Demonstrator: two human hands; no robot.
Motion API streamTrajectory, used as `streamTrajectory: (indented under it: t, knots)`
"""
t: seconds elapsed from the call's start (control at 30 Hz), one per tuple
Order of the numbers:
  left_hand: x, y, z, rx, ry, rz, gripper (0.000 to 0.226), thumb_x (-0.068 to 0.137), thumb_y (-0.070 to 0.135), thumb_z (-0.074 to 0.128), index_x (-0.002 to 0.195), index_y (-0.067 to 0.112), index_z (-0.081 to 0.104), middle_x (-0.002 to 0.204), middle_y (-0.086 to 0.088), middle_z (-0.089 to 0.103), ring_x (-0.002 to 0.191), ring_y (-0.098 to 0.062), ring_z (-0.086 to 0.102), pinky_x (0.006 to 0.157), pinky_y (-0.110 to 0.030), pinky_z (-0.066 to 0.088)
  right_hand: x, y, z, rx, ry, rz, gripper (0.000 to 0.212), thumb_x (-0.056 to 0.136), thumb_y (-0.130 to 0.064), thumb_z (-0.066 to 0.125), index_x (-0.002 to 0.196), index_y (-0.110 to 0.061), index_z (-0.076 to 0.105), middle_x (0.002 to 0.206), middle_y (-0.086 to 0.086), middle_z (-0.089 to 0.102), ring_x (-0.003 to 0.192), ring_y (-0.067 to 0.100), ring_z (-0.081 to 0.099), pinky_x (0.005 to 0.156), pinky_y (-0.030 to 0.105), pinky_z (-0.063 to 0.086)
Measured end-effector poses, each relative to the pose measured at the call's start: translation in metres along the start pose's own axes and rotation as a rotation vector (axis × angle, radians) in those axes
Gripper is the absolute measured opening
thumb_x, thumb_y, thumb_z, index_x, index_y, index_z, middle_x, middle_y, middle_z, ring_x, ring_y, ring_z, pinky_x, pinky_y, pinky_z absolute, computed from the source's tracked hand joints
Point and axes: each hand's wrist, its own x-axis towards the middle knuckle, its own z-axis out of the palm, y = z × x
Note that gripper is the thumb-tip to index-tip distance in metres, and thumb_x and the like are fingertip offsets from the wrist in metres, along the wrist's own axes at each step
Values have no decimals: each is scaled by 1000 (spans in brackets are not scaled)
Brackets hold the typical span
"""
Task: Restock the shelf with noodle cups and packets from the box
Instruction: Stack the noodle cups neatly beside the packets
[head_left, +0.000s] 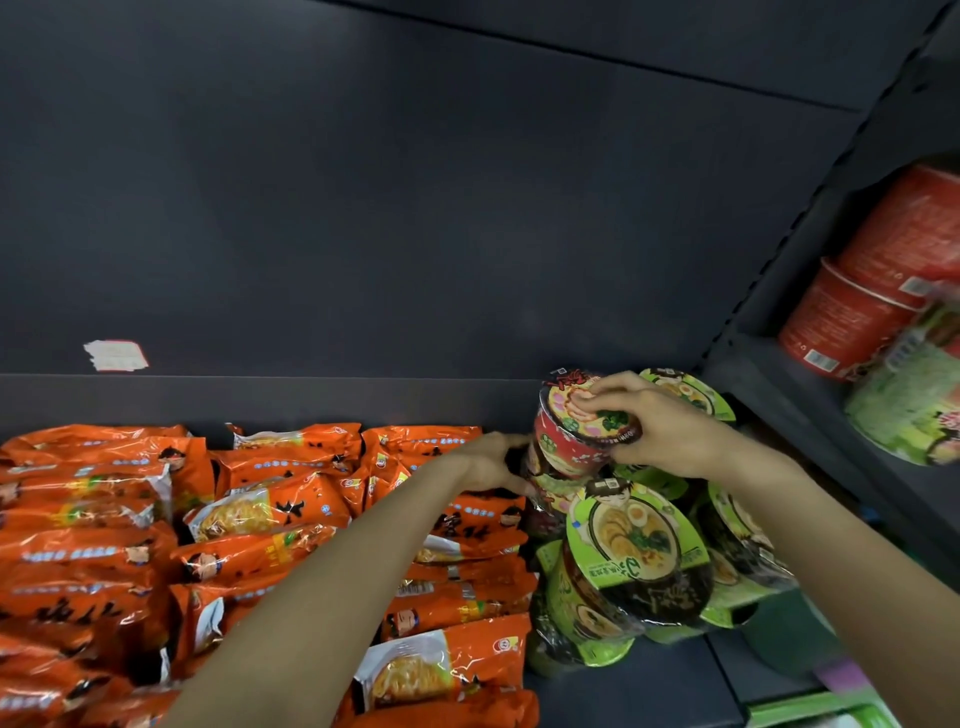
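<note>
A: Start at the bottom of the frame. What's nearest?

B: Two bare forearms reaching in from the lower edge, over the orange noodle packets (260, 525) that fill the lower left of the shelf (623, 686). Right of them, at lower centre-right, sits a cluster of green noodle cups (639, 545), tipped so the lids face the camera.

A: And the hands?

B: Further in, at centre-right. The right hand (660, 431) has its grip closed over the lid rim of a red noodle cup (582, 431), fingers curled across the top and thumb under the edge. The left hand (491, 462) is cupped against the left side of the cup below it, fingers curled partly round the wall; how firmly, I can't tell.

A: How does the red cup lie?

B: Its axis leans left and toward the camera, lid tilted. It rests on that lower cup, right at the back of the green cluster, near the shelf's rear wall (363, 234).

A: So what does the next move turn on?

B: I'd judge the cup needs righting onto the one beneath. The right hand is on it already, from above and the right; the left steadies the base from the opposite side.

A: Anything beyond?

B: Red tubs (857, 312) in the next bay, upper right.
</note>
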Motion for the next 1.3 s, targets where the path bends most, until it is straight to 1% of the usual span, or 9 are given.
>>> streamTrajectory:
  t: [0.13, 0.3, 0.47, 0.7, 0.83, 1.03, 1.1, 1.2, 1.3]
  knots:
    - [-2, 2, 1, -98, -34, 9, 77, 81, 15, 72, 145, 23, 31, 146, -1, 41, 133, -21, 38, 112, -35, 30, -3, 4, 1, 24, 1, -21, 64, 80, -6, 70, 133, -32, 48, 130, -19, 35, 125, 2, 34, 97, 13, 28]
    - [-4, -1, 3, -47, 89, -20, 64, 75, 13, 77, 132, 16, 47, 133, -2, 54, 125, -20, 48, 107, -35, 37, -4, 0, 5, 102, 42, -51, 59, 75, -37, 75, 129, -39, 51, 134, -19, 37, 124, -1, 34, 102, 19, 25]
    - [-7, -8, -2, 97, 218, -80, 68, 67, 29, 83, 126, 15, 54, 119, 0, 64, 112, -19, 57, 98, -37, 45, 3, 0, 9, 94, 15, -114, 57, 84, -7, 66, 130, -39, 51, 144, -16, 33, 134, 2, 29, 108, 21, 27]
    - [-6, -6, 1, 140, 232, -15, 75, 65, 31, 83, 131, 19, 49, 132, -3, 57, 123, -23, 50, 103, -39, 40, 6, -5, 8, 207, 80, -84, 39, 77, -30, 74, 112, -40, 60, 131, -18, 39, 123, 0, 38, 89, 3, 23]
    - [-4, -8, 1, 159, 243, -24, 74, 65, 33, 83, 130, 21, 49, 130, -2, 58, 123, -22, 50, 103, -41, 40, 6, -8, 11, 192, 108, -47, 49, 73, -36, 77, 118, -37, 58, 130, -14, 41, 119, 3, 42, 90, 13, 30]
    - [-7, -7, 0, 153, 225, -34, 74, 70, 31, 80, 135, 20, 46, 135, -1, 53, 128, -21, 44, 106, -41, 37, 6, -3, -1, 128, 39, -37, 47, 82, -12, 70, 123, -32, 58, 143, -10, 41, 131, 7, 36, 104, 19, 29]
    - [-7, -5, 0, 166, 219, -36, 78, 70, 31, 80, 138, 20, 43, 138, 0, 51, 130, -21, 43, 107, -42, 36, 3, 1, -8, 83, -11, -27, 48, 81, -6, 69, 121, -31, 60, 141, -9, 43, 126, 4, 39, 97, 11, 27]
    - [-7, -4, 0, 210, 213, -47, 80, 71, 33, 80, 139, 21, 41, 139, 0, 51, 131, -21, 43, 108, -44, 34, -1, -3, -5, 88, 10, -13, 47, 77, -28, 75, 120, -33, 57, 125, -10, 49, 110, 4, 47, 83, 9, 35]
    - [-7, -4, 0, 228, 220, -46, 79, 71, 35, 79, 139, 21, 41, 139, 1, 50, 131, -22, 42, 108, -44, 34, 0, -6, 3, 40, 70, -36, 57, 78, -35, 73, 131, -29, 53, 129, -10, 46, 118, 7, 45, 96, 14, 30]
